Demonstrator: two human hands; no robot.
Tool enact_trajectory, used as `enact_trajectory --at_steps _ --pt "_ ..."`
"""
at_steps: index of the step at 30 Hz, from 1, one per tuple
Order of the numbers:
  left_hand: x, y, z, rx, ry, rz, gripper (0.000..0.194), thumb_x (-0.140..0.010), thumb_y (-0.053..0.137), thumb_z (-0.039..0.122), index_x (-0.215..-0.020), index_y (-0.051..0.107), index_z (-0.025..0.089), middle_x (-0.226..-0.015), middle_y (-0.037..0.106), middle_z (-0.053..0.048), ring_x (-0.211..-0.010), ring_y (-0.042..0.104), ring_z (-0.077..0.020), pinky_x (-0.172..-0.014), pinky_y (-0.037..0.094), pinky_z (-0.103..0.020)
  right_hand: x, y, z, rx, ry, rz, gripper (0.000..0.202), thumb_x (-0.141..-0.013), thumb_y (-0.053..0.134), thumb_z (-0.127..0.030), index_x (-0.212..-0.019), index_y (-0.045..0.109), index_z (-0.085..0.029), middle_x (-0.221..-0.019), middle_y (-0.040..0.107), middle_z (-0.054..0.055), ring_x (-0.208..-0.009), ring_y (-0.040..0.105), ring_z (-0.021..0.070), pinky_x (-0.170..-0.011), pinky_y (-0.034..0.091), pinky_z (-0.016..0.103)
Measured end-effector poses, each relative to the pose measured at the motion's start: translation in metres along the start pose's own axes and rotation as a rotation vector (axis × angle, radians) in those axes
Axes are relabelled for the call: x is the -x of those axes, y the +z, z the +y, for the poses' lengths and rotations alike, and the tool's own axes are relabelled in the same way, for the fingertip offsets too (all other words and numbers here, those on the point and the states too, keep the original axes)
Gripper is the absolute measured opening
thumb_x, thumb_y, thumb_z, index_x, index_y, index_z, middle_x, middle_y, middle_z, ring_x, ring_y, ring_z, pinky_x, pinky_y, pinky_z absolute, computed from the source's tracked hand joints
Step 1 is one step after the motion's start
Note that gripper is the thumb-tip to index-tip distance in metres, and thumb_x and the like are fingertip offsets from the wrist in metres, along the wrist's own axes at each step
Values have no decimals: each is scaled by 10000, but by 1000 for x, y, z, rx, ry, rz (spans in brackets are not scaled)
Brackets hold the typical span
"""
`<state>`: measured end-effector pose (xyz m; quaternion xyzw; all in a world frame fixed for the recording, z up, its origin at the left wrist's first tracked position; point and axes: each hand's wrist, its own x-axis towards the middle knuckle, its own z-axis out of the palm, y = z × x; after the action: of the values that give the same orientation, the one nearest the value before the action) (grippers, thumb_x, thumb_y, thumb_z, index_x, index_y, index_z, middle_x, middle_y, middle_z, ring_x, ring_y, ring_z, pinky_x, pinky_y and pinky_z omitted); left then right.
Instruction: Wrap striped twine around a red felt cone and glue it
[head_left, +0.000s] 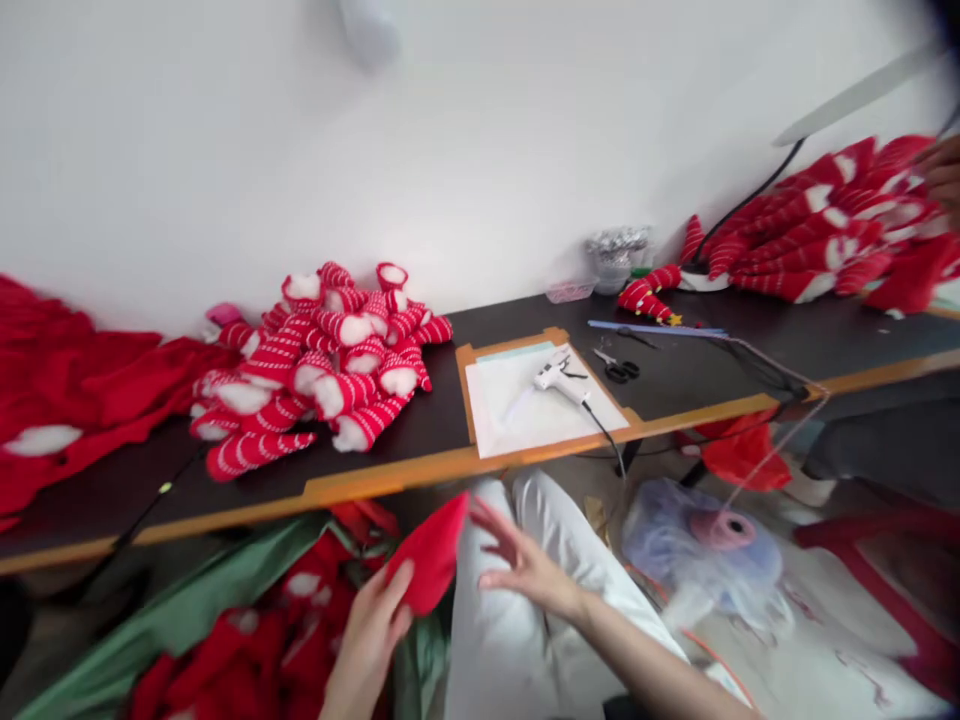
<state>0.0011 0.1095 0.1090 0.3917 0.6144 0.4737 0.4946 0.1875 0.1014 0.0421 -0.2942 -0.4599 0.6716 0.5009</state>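
My left hand [373, 625] grips a red felt cone [431, 560] by its lower edge, below the table's front edge. My right hand [525, 565] hovers just right of the cone with fingers spread and nothing in them, over my white trousers [517, 650]. A white glue gun [559, 378] lies on a white mat [517, 410] on the dark table [420, 430], directly beyond my hands.
A heap of red-and-white striped stuffed pieces [322, 360] sits left on the table, red fabric [82, 390] further left. Black scissors [619, 368] lie right of the mat. More striped pieces [825, 230] are piled far right, where another person's hand [941, 175] shows. A pink spool [720, 530] stands below.
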Motion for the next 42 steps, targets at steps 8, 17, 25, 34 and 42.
enact_trajectory --at_steps 8,17,25,34,42 --pt "20 84 17 319 93 -307 612 -789 707 695 -1087 694 161 -919 655 -76 -701 574 -133 -497 401 -194 -9 -2 -76 -536 -189 590 504 -798 822 -484 -1207 651 -244 -1068 749 17 -996 710 217 -957 565 354" --pt "56 103 10 -203 1068 -92 198 -917 679 287 -1108 705 240 -1044 727 -89 -1008 677 -258 -912 541 -394 5 12 -97 -748 21 462 483 -889 657 -642 -1014 723 -180 -1016 761 60 -1012 713 222 -948 590 315" --pt "44 103 24 -46 383 -188 441 -956 559 561 -1024 779 185 -982 779 -126 -987 719 -301 -910 555 -405 10 19 -81 -473 -248 513 656 -811 779 -547 -1363 548 -277 -1330 674 86 -1239 634 292 -1080 497 485" --pt "21 105 8 463 -174 -427 695 -795 663 735 -1184 700 160 -1104 747 -153 -1065 703 -340 -826 597 -423 8 -8 -82 -62 -325 427 583 -694 889 -483 -1168 719 -190 -1268 704 137 -1259 597 355 -1078 467 479" --pt "26 105 7 25 552 -134 636 -888 681 538 -1416 495 236 -1507 515 -150 -1430 463 -298 -1187 371 -456 0 -7 -52 391 -375 640 515 -714 889 -379 -1154 660 -242 -1142 700 78 -1031 650 307 -957 510 436"
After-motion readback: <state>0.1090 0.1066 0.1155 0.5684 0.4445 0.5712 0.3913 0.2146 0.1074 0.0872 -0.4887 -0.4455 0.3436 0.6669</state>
